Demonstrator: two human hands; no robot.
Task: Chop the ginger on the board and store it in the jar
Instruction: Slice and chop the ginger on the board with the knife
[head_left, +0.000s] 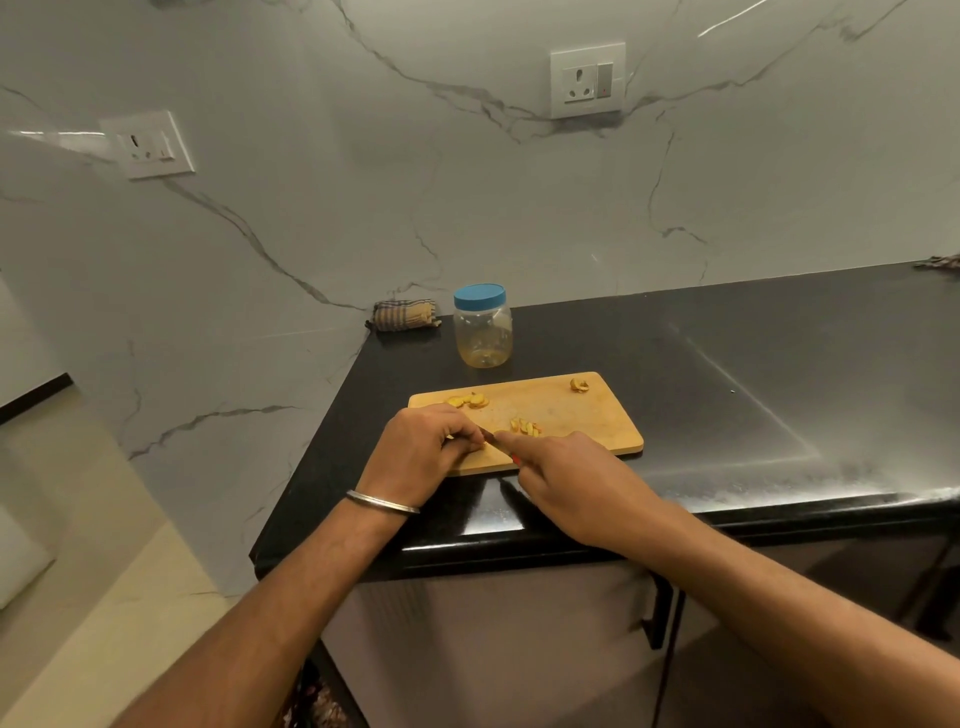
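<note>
A wooden cutting board (582, 415) lies on the black counter. Ginger slices (467, 400) sit at its back left, chopped bits (525, 427) near the middle, and one piece (579, 385) at the back right. My left hand (423, 447) has its fingers curled down on a ginger piece at the board's front left; that piece is mostly hidden. My right hand (563, 480) grips a knife (493, 440), its blade just right of the left fingertips and its handle hidden. A clear jar (483, 335) with a blue lid on stands behind the board.
A folded checked cloth (405, 314) lies in the counter's back left corner by the marble wall. Another cloth (940, 262) shows at the far right. Wall sockets (588, 80) sit above. The counter edge (519, 551) runs just below my wrists.
</note>
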